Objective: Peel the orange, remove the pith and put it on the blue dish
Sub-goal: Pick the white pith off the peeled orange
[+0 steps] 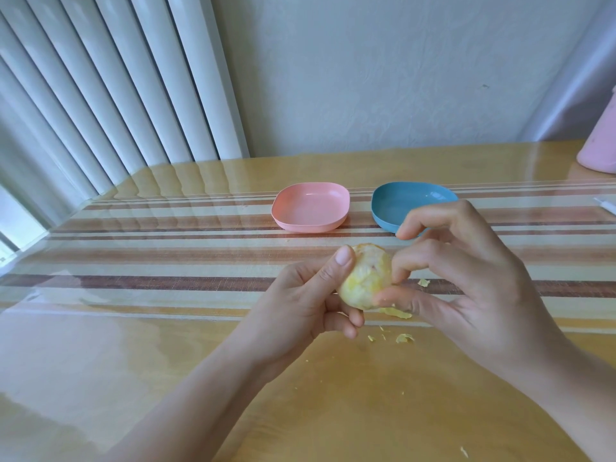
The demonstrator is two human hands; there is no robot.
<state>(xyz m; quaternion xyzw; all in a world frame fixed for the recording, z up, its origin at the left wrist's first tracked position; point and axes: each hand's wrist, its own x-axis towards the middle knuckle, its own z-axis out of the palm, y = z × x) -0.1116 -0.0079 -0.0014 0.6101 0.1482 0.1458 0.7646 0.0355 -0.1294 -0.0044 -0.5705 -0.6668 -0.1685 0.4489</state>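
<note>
Tabletop [166, 328]: glossy wood with a striped runner under a clear cover.
Pink dish [310, 208]: far centre, on the runner, nothing in it.
Left hand [300, 301]: grip closed round the orange, thumb over its top, fingers curled beneath.
Orange [366, 278]: peeled, pale with pith, held above the tabletop between both hands, near side of the dishes.
Pith scraps [404, 338]: scattered on the tabletop just below the fruit.
Blue dish [393, 205]: right of the pink dish, apart from it, partly hidden by fingers.
Right hand [466, 278]: grip narrow, thumb and fingertips pinching at the orange's right side.
Pink container [598, 155]: far right edge.
</note>
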